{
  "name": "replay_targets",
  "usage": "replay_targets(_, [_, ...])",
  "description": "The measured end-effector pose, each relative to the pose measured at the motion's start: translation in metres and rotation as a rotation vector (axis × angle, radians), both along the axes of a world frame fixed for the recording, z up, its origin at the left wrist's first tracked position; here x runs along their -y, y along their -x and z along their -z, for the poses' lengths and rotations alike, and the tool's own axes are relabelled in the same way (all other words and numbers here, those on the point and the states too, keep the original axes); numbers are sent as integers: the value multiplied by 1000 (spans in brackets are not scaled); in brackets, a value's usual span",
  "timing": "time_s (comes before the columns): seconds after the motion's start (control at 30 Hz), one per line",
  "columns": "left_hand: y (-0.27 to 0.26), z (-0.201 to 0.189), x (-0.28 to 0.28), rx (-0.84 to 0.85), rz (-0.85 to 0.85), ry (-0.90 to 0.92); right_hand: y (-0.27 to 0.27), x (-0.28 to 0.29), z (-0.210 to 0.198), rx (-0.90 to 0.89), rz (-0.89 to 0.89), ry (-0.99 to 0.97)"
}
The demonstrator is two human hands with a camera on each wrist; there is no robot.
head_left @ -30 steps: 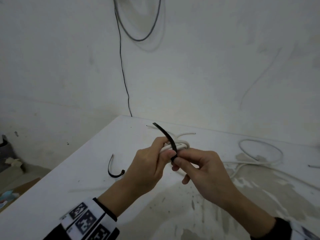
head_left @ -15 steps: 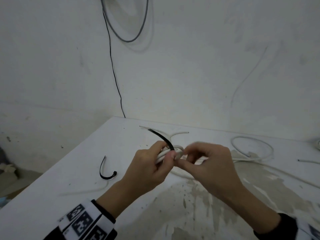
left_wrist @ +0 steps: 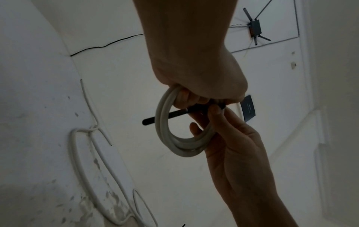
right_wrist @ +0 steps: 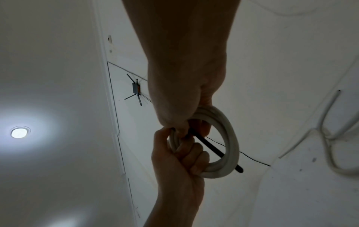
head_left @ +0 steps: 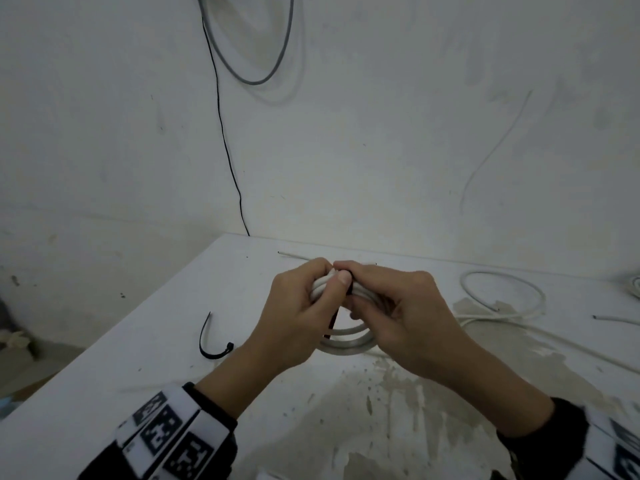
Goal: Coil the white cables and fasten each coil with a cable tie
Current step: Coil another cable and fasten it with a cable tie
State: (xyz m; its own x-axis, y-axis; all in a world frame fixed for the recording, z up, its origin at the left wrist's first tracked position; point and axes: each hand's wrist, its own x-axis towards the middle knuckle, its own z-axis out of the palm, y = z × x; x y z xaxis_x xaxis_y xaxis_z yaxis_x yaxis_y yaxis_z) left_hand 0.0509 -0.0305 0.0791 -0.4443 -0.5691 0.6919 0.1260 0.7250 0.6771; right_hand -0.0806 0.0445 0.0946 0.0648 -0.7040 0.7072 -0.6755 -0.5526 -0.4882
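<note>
Fastening one coil | my left hand (head_left: 294, 317) clenched the white coil (head_left: 349, 336) above the bench (head_left: 104, 382) | right hand (head_left: 398, 313) pinched the black tie (left_wrist: 174, 114) across it | next, I judged: thread tail, cinch tight.

White coil (head_left: 348, 336) (black cable tie (left_wrist: 155, 119) through)

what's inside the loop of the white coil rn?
The black cable tie passes through the white coil, its tail poking out. Both hands' fingers curl in too. The tie's head is hidden under the grip.
</note>
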Motion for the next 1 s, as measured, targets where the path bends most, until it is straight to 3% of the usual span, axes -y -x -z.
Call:
replay_targets(0.17, [5,-8,2,-9,-23,-215,-3,3,2,58,74,-18])
replay_targets(0.3, [5,-10,3,-93,147,-378,-2,6,5,154,110,-14])
replay_targets(0.57, [-1,-14,-1,-177,219,-274,-4,8,1,198,61,6])
replay_targets(0.73, [-6,-19,1,-141,266,-261,-5,6,2,208,-26,-17])
replay_targets(1.0, [-10,-23,-1,-105,254,-205,-11,9,1,186,4,86])
